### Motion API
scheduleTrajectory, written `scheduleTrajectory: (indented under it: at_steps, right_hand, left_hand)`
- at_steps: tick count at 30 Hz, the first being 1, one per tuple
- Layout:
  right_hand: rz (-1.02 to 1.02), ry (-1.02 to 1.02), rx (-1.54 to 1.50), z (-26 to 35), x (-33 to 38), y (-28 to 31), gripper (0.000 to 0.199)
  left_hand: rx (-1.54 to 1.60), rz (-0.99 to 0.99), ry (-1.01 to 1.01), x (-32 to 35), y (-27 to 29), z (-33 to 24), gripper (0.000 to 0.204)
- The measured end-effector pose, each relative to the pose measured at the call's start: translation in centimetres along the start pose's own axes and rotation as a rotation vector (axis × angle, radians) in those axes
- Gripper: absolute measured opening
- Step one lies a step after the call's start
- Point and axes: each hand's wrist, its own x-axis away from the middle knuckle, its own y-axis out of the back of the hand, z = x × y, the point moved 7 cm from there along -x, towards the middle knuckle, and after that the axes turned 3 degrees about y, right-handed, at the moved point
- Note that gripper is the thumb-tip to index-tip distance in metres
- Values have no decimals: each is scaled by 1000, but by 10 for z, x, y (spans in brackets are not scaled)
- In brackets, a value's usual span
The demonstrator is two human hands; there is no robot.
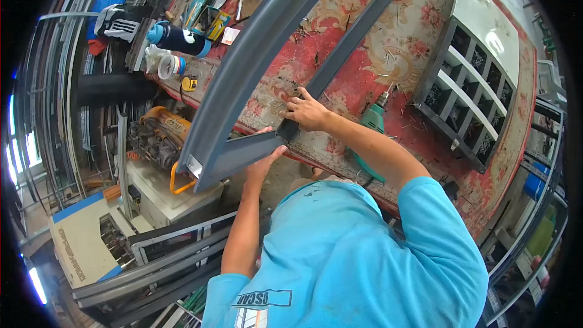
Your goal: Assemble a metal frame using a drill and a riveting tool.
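A dark grey metal frame [240, 79] lies over the near left edge of the work table, one corner jutting past it. Its wide rail and slimmer bar [359, 33] run away from me, joined at the near end by a short crosspiece [246, 153]. My left hand [264, 161] grips the crosspiece from below, close to the slim bar's corner, thumb and a fingertip showing on either side. On top of that corner, my right hand [308, 112] curls its fingers over the slim bar. A green power drill [373, 120] rests on the table beside my right forearm.
A partitioned bin [467, 85] holding small hardware stands at the right. Loose screws litter the patterned red table cover [410, 21]. Farther left are a dark bottle [182, 39] and a yellow tape measure [189, 83]. Metal profiles and a machine [82, 237] crowd my left side.
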Motion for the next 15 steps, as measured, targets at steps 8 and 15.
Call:
scheduleTrajectory:
  at_steps: [8, 15]
  right_hand:
    - [-61, 3, -35, -7, 2, -3, 66]
    - [-72, 8, -47, -6, 4, -5, 66]
  left_hand:
    - [122, -30, -79, -10, -3, 1, 67]
    - [-3, 1, -40, -16, 2, 6, 68]
